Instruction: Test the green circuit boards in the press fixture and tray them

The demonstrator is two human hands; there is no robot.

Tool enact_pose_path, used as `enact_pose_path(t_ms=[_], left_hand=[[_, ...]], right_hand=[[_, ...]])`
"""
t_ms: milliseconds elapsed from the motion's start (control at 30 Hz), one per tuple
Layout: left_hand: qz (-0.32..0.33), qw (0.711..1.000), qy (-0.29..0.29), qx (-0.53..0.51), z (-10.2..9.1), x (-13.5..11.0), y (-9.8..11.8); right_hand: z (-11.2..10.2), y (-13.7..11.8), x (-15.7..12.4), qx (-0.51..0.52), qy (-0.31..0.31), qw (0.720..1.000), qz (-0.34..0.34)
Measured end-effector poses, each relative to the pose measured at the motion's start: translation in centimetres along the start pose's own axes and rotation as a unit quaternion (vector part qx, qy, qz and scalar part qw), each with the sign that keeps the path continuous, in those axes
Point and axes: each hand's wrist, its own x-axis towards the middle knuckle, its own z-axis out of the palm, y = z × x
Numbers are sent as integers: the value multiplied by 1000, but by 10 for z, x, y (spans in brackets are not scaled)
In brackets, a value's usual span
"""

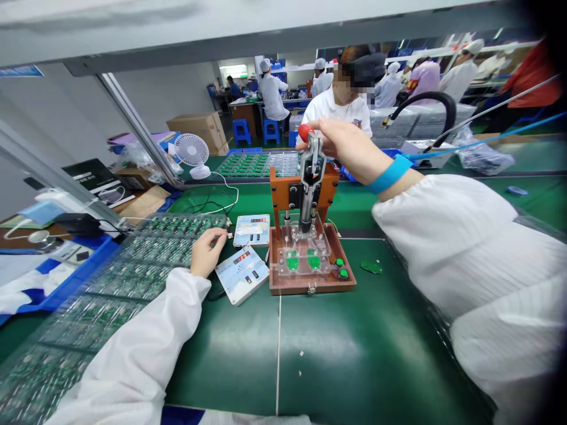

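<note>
Green tabletop, seen from the worker's head, with a white seam line running toward the viewer.

(a) Clear tray of green circuit boards, filling the left side of the tabletop. A second tray of boards lies at the far edge, beside a small white fan.

(b) Wooden-based test fixture, at the centre of the tabletop, just right of the near tray. An orange-brown back plate carries a vertical plunger under an upright toggle lever.

(c) Right hand, reaching in from the right above the fixture, with a blue wrist strap at the white cuff. Its grip is closed around the lever's red knob.

(d) Left hand, resting at the right edge of the near tray with fingers curled. The fingertips meet at a small part beside the upper meter; whether the grip is clamped on it cannot be told.

(e) Two flat meters with red digit displays, between tray and fixture: upper meter and lower meter, the lower lying askew.

(f) Two small green boards, seated side by side under the fixture's clear plate.

(g) Two green push buttons, on the fixture's right front corner.

(h) A loose green board, lying on the tabletop just right of the fixture.

(i) A co-worker in white, seated across the tabletop.
</note>
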Motion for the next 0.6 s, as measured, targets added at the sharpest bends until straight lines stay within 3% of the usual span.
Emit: enact_pose_path(t_ms=[100, 267, 333, 433, 600], left_hand=[[2, 1000, -16, 12, 1, 0, 1], [-7, 1000, -9, 9, 2, 0, 0], [-4, 1000, -17, 13, 2, 0, 1], [3, 999, -28, 16, 2, -1, 3], [10, 999, -31, 13, 3, -1, 5]], right_hand=[[12, -35, -3, 59, 20, 998, -29], [18, -78, -64, 61, 98, 967, -228], [23, -82, -95, 19, 120, 953, -276], [30, -77, -130, -44, 128, 949, -286], [36, -61, -154, -96, 118, 946, -285]])
